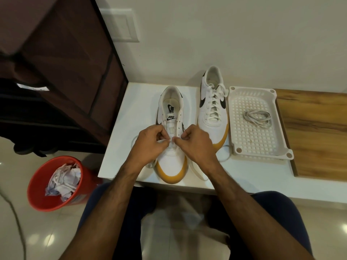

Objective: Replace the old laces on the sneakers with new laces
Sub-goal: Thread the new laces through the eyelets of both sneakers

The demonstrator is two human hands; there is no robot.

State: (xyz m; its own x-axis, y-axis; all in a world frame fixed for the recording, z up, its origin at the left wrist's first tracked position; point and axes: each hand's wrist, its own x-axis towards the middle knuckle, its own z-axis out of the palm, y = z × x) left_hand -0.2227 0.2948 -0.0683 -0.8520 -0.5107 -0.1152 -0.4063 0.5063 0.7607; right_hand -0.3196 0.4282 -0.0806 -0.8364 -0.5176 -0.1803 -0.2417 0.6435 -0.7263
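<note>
In the head view, centre of the frame, the left hand (150,140) and right hand (195,140) each pinch an end of the new lace (165,140) at the lowest eyelets of the near sneaker (171,128) on the white surface (116,147); each grip is closed on it. To the right stand the laced sneaker (213,102) and a tray (281,147) holding a coiled lace (257,118). Probably best: even both ends and keep the lace flat before crossing upward.
</note>
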